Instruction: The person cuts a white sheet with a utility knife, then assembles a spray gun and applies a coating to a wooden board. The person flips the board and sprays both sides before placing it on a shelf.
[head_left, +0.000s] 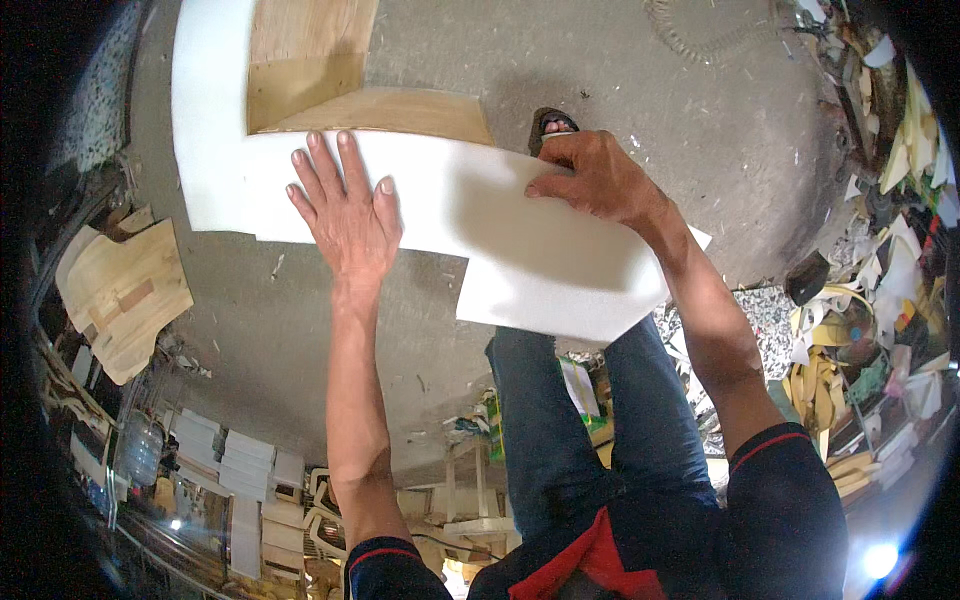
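A long white foam-like sheet (440,200) with irregular outline crosses the view, lying along wooden panels (310,35) at the upper middle. My left hand (341,205) lies flat on the sheet, palm down with fingers spread, just below the wood's edge. My right hand (590,175) is curled at the sheet's upper edge, thumb and fingers gripping it; the fingertips are partly hidden. A sandaled foot (553,126) shows just beyond that edge, and my jeans-clad legs are below the sheet.
Cut wooden boards (125,295) lie at the left on the worktop (670,70). Scraps of yellow and white material (820,390) crowd the right side, with a coiled hose (700,40) at top. Stacked white pieces (245,465), a water jug (142,450) and chairs are toward the lower left.
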